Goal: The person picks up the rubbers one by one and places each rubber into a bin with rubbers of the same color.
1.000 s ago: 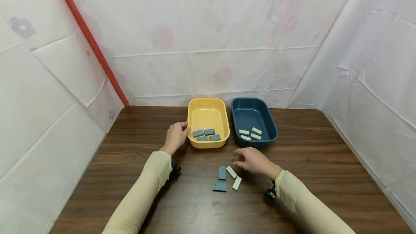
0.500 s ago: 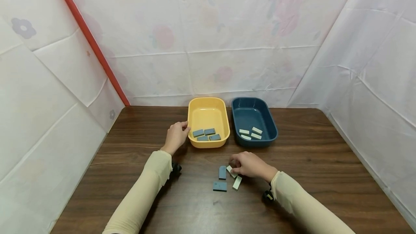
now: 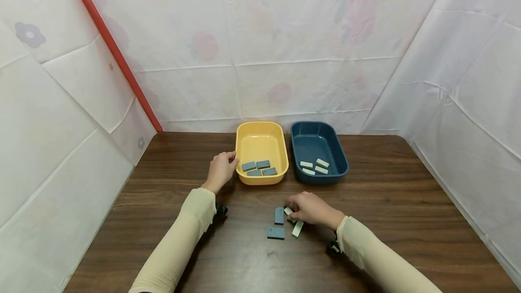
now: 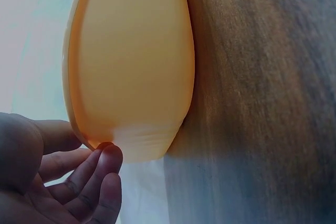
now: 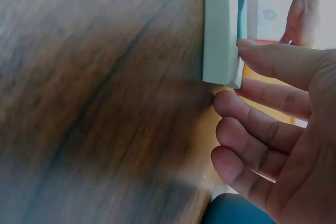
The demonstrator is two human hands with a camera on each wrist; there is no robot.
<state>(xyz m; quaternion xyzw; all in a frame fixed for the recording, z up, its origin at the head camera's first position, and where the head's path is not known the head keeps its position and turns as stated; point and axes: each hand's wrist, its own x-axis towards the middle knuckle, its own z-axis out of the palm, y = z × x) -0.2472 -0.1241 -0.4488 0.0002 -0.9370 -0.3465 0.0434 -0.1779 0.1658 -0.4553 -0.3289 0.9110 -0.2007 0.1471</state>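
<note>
So from my head view, my left hand (image 3: 220,172) is pinching the left rim of the yellow, rounded-rectangle plastic tray (image 3: 260,144), and my right hand (image 3: 311,208) has thumb and fingers bent round one small cream oblong block (image 3: 288,210) on the brown wood-grain tabletop (image 3: 236,257). Looks like a pinch to me, but how firm I can't tell. The second cream block (image 3: 298,229) sits just nearer me, with two flat grey-blue blocks (image 3: 276,233) to the left.

Head view is also the only one showing what's in the trays: four grey-blue blocks (image 3: 263,164) in the yellow one, four cream blocks (image 3: 321,170) in the dark blue rounded plastic tray (image 3: 311,144).

Left wrist view gives the grip from underneath: fingertips on both sides of the rim.

Right wrist view shows my lower three fingers loosely curled, which the back of my hand hides from above. A cream block is big up close by the thumb; honestly can't tell which one.
</note>
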